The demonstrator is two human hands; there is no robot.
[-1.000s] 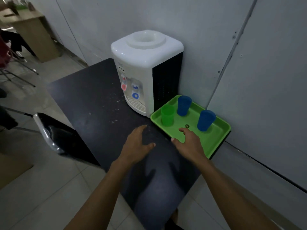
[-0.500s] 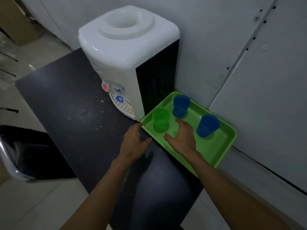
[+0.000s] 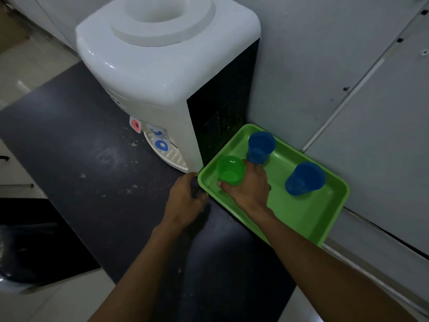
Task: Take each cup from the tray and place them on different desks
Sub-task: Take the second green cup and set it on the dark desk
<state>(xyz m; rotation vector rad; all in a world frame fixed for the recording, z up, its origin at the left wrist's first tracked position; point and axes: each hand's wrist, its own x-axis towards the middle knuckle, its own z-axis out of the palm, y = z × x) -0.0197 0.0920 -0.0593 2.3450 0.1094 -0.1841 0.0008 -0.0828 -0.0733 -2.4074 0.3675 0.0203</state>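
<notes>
A green tray [image 3: 301,219] lies on the black desk [image 3: 81,159] against the wall, right of a water dispenser. On it stand a green cup [image 3: 230,169], a blue cup [image 3: 260,146] behind it and another blue cup [image 3: 304,178] to the right. My right hand [image 3: 249,187] is inside the tray with its fingers curled around the base of the green cup. My left hand [image 3: 185,198] rests on the desk at the tray's left corner, fingers bent, nothing seen in it.
A white water dispenser [image 3: 162,73] with red and blue taps stands on the desk just left of the tray. Grey wall panels [image 3: 348,77] run behind. A dark chair seat [image 3: 34,240] sits low at the left over a pale tiled floor.
I have leaned closer. My right hand moved forward from the tray's middle to the green cup and wrapped around its base. My left hand slid up to the tray's left corner.
</notes>
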